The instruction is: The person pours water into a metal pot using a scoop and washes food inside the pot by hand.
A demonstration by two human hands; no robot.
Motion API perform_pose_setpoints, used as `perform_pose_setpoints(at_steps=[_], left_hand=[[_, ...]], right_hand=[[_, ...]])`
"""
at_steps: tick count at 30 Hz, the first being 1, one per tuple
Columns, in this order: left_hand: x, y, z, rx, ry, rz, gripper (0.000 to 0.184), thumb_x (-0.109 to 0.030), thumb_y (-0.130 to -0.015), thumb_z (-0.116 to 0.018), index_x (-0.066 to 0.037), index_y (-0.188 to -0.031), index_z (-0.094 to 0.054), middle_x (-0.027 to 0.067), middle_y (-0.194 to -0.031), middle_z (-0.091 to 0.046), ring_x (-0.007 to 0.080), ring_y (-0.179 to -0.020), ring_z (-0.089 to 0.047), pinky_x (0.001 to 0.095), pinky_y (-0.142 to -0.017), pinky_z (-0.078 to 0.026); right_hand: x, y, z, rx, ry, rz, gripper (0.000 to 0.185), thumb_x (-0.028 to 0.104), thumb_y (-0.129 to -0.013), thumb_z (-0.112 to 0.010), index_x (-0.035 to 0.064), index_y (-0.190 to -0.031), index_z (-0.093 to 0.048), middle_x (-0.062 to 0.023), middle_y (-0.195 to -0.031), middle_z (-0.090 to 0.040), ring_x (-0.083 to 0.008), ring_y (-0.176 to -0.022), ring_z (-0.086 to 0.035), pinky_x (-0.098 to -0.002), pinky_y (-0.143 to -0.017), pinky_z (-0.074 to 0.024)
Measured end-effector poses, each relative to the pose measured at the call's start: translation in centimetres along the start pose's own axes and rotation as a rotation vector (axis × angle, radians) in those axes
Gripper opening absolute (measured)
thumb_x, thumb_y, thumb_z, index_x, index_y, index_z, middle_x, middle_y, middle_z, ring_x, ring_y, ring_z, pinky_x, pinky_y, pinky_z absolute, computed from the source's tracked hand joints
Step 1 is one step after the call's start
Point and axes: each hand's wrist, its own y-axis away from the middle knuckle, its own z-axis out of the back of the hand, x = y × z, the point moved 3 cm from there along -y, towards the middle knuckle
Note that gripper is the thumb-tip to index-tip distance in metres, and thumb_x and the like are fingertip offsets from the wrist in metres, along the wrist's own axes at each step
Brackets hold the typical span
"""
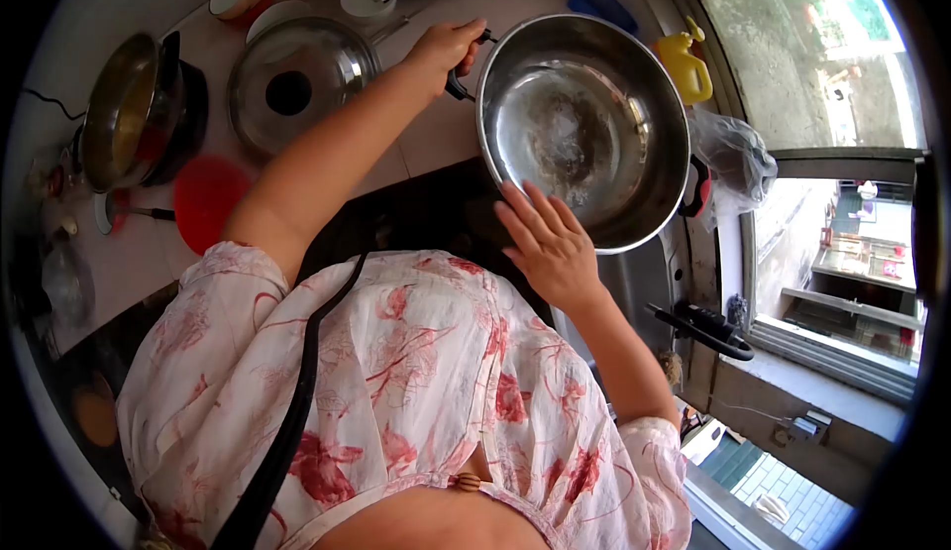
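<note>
Your left hand (446,55) has its fingers (472,35) closed round the black handle (457,84) of the steel pan (575,134), probably because that loop gives the firmest hold on so broad a vessel. Your right hand (551,251) holds nothing: its fingers lie stretched out across the near rim, though you cannot tell whether they touch it. The pan is in front of you, its mouth turned towards you, so its stained inside shows; a 2nd handle (699,185) juts out opposite. Farther out, the lid (288,93) lies knob up on the desk (426,149), beside your left forearm, likely the steadier way. The yellow jug (684,68) stands by the window (807,55), apparently out of your way.
</note>
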Motion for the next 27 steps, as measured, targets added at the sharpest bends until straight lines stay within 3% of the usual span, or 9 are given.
perform_pose_setpoints(at_steps=[8, 15, 17, 19, 21, 23, 24, 25, 27], left_hand=[[0.1, -0.3, 0.4, -0.028, -0.017, -0.016, 0.041, -0.050, -0.084, -0.047, -0.009, -0.081, -0.055, -0.0024, -0.070, -0.049, 0.0076, -0.063, -0.043, 0.0240, -0.058, -0.037], [-0.3, 0.0, 0.0, -0.040, -0.236, -0.105, 0.039, -0.046, -0.085, -0.049, -0.007, -0.085, -0.056, -0.0007, -0.069, -0.048, 0.0082, -0.062, -0.043, 0.0251, -0.056, -0.038], [-0.7, 0.5, -0.2, 0.045, -0.116, 0.040, 0.034, -0.040, -0.085, -0.051, -0.007, -0.081, -0.053, -0.0004, -0.063, -0.046, 0.0086, -0.055, -0.042, 0.0241, -0.049, -0.037], [-0.7, 0.6, -0.7, 0.018, -0.074, 0.058, 0.032, -0.037, -0.085, -0.051, -0.007, -0.078, -0.051, -0.0001, -0.060, -0.046, 0.0090, -0.047, -0.040, 0.0229, -0.041, -0.035], [-1.3, 1.1, -0.8, 0.024, -0.039, 0.039, 0.032, -0.035, -0.085, -0.051, -0.004, -0.077, -0.050, 0.0020, -0.057, -0.046, 0.0101, -0.043, -0.039, 0.0255, -0.038, -0.035], [-1.2, 0.9, -0.7, 0.029, -0.075, 0.040, 0.032, -0.035, -0.085, -0.051, -0.004, -0.076, -0.050, 0.0017, -0.056, -0.044, 0.0100, -0.041, -0.038, 0.0254, -0.037, -0.035], [-1.1, 0.8, -0.5, 0.020, -0.094, 0.030, 0.032, -0.035, -0.085, -0.051, -0.004, -0.076, -0.050, 0.0016, -0.056, -0.044, 0.0098, -0.041, -0.038, 0.0254, -0.037, -0.034], [-0.9, 0.7, -0.3, 0.011, -0.116, 0.023, 0.032, -0.035, -0.085, -0.051, -0.004, -0.077, -0.050, 0.0015, -0.056, -0.043, 0.0097, -0.041, -0.038, 0.0254, -0.037, -0.034], [-0.9, 0.6, -0.5, 0.016, -0.139, 0.020, 0.033, -0.040, -0.086, -0.049, -0.008, -0.077, -0.048, -0.0024, -0.056, -0.039, 0.0068, -0.043, -0.035, 0.0231, -0.038, -0.031]], right_hand=[[-3.8, -10.6, -1.6, -0.082, -0.199, 0.056, 0.053, 0.038, -0.085, -0.045, 0.0083, -0.127, -0.037, -0.0059, -0.138, -0.029, -0.0233, -0.128, -0.023, -0.0404, -0.103, -0.0203], [-15.6, -14.0, -3.2, -0.420, 0.039, -0.482, 0.050, 0.035, -0.085, -0.046, 0.0079, -0.127, -0.037, -0.0077, -0.138, -0.028, -0.0261, -0.128, -0.023, -0.0424, -0.101, -0.0220], [-19.2, -10.2, -3.5, -0.583, 0.139, -0.651, 0.041, 0.030, -0.085, -0.047, 0.0048, -0.118, -0.044, -0.0139, -0.127, -0.041, -0.0283, -0.117, -0.039, -0.0444, -0.093, -0.0329], [-24.0, -6.8, -8.4, -0.258, -0.113, -1.043, 0.030, 0.024, -0.084, -0.048, 0.0026, -0.105, -0.051, -0.0166, -0.098, -0.058, -0.0280, -0.086, -0.058, -0.0404, -0.073, -0.0473], [-22.9, -5.0, -13.3, -0.117, -1.334, -1.366, 0.022, 0.021, -0.083, -0.051, 0.0020, -0.093, -0.055, -0.0132, -0.070, -0.060, -0.0243, -0.058, -0.059, -0.0327, -0.055, -0.0503], [-19.6, -6.5, -12.9, 0.246, -1.635, -1.143, 0.019, 0.023, -0.084, -0.052, 0.0049, -0.086, -0.056, -0.0087, -0.068, -0.058, -0.0174, -0.062, -0.059, -0.0296, -0.049, -0.0481], [-17.4, -7.7, -11.2, 0.359, -1.582, -0.935, 0.020, 0.023, -0.083, -0.052, 0.0040, -0.084, -0.057, -0.0087, -0.070, -0.059, -0.0172, -0.063, -0.060, -0.0301, -0.052, -0.0487], [-14.8, -9.1, -9.1, 0.465, -1.521, -0.728, 0.021, 0.023, -0.083, -0.053, 0.0031, -0.081, -0.058, -0.0087, -0.071, -0.060, -0.0169, -0.064, -0.060, -0.0306, -0.056, -0.0492], [-11.2, -12.8, -5.2, 0.401, -0.988, -0.233, 0.021, 0.022, -0.082, -0.054, 0.0024, -0.084, -0.061, -0.0076, -0.072, -0.061, -0.0164, -0.069, -0.060, -0.0297, -0.064, -0.0486]])
